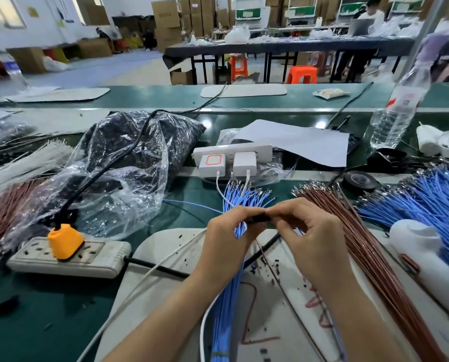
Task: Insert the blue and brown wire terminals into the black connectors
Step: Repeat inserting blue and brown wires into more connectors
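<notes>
I see my left hand point(228, 231) curled round the blue wires point(226, 309), its fingertips pinching one end of a small black connector point(258, 218). My right hand point(314, 231), fingers bent, pinches the other end. The brown wires point(369, 257) lie at 3 o'clock from the right hand

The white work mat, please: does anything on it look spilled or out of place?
Yes: small black bits lie scattered across the white mat, like spilled debris, and red scribbles mark its surface.
</notes>
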The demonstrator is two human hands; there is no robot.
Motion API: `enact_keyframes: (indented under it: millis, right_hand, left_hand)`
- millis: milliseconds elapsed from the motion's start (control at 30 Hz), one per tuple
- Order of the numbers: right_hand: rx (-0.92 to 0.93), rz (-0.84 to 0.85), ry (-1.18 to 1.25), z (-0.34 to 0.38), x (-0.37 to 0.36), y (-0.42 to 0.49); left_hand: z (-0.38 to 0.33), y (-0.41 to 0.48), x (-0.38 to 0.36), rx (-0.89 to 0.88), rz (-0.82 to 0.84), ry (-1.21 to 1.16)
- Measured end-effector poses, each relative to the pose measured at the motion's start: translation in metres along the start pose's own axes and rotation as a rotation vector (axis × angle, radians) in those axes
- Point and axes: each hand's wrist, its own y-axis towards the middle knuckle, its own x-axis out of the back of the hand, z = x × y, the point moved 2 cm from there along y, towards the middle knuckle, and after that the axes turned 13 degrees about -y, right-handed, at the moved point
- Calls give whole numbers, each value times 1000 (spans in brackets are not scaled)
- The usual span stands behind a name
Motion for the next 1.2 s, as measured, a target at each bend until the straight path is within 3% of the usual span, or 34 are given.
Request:
enact_keyframes:
  millis: [100, 267, 433, 667, 800, 1200]
  right_hand:
    - [98, -7, -122, -2, 1, -1]
    - [-298, 127, 323, -12, -1, 1]
    - [-343, 148, 416, -12, -3, -1]
    - [-511, 234, 638, -21, -3, -2]
    - [-444, 248, 573, -22, -4, -3]
    - [-519, 386, 750, -33, -7, -6]
  left_hand:
    - [-2, -1, 1, -49, -19, 151]
    - [-3, 0, 2, 46, 14, 62]
    - [-3, -1, 1, 129, 55, -83]
    - [-1, -2, 1, 145, 100, 5]
    - [-2, -2, 1, 155, 107, -47]
    - [-2, -4, 1, 144, 142, -106]
